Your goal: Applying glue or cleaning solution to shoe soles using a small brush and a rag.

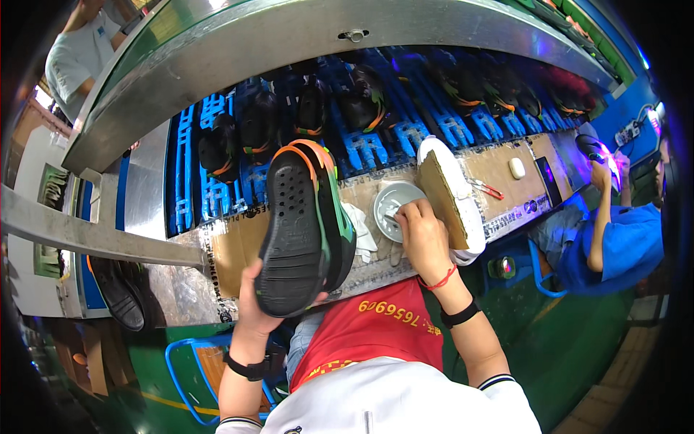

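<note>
My left hand (254, 302) grips a black shoe (300, 228) by its heel end, sole up, with orange and green trim along its edge. My right hand (423, 235) is closed on a small brush whose tip dips into a white round bowl (394, 206) on the cardboard-covered bench (231, 246). A white cloth (360, 230) lies between the shoe and the bowl. Just right of my right hand stands a white container faced with cardboard (447, 195).
Beyond the bench a blue conveyor (361, 145) carries several black shoes under a curved steel hood (289, 50). Red-handled scissors (488, 189) and a small white block (517, 168) lie on the bench. A person in blue (614, 246) works at right; another stands at top left.
</note>
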`<state>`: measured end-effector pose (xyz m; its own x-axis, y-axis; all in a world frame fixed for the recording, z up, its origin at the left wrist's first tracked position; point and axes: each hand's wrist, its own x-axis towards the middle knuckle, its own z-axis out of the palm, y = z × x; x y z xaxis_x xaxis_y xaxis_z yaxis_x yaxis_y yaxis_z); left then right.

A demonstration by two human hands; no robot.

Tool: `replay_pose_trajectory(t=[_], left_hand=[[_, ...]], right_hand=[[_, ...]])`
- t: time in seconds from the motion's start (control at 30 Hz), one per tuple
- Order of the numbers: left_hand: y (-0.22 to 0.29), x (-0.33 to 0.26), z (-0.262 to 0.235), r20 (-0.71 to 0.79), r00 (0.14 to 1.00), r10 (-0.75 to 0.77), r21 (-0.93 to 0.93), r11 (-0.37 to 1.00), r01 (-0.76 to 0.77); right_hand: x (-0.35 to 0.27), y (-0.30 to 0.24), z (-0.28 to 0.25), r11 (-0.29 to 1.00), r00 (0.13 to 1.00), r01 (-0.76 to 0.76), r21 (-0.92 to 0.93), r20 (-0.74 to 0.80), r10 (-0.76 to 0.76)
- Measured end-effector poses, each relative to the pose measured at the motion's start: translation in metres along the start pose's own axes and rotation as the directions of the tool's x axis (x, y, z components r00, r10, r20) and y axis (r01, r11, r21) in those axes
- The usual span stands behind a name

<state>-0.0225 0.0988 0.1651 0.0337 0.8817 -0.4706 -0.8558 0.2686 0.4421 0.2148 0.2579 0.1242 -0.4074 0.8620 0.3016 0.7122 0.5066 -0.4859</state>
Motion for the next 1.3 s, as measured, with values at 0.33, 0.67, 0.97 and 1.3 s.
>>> replay_pose_trajectory(t=[0.33,0.67,0.97,1.3], left_hand=[[-0.019,-0.003,0.009,0.352,0.930,0.108,-0.218,0.975,-0.031],[-0.003,-0.014,0.012,0.317,0.914,0.254,0.861,0.327,-0.389],[0.001,0.005,0.031,0.399,0.862,0.312,0.906,0.008,-0.423],[0.006,0.011,0.047,0.502,0.789,0.353,0.865,-0.213,-0.455]], right_hand=[[0.000,-0.001,-0.003,1.000,1.000,-0.004,0.020,0.030,0.003],[0.001,-0.003,-0.008,0.998,0.998,0.034,-0.054,0.055,-0.031],[0.003,-0.021,-0.039,0.983,0.980,0.184,-0.026,-0.071,-0.185],[-0.009,-0.050,-0.068,0.891,0.910,0.371,0.263,0.089,-0.405]])
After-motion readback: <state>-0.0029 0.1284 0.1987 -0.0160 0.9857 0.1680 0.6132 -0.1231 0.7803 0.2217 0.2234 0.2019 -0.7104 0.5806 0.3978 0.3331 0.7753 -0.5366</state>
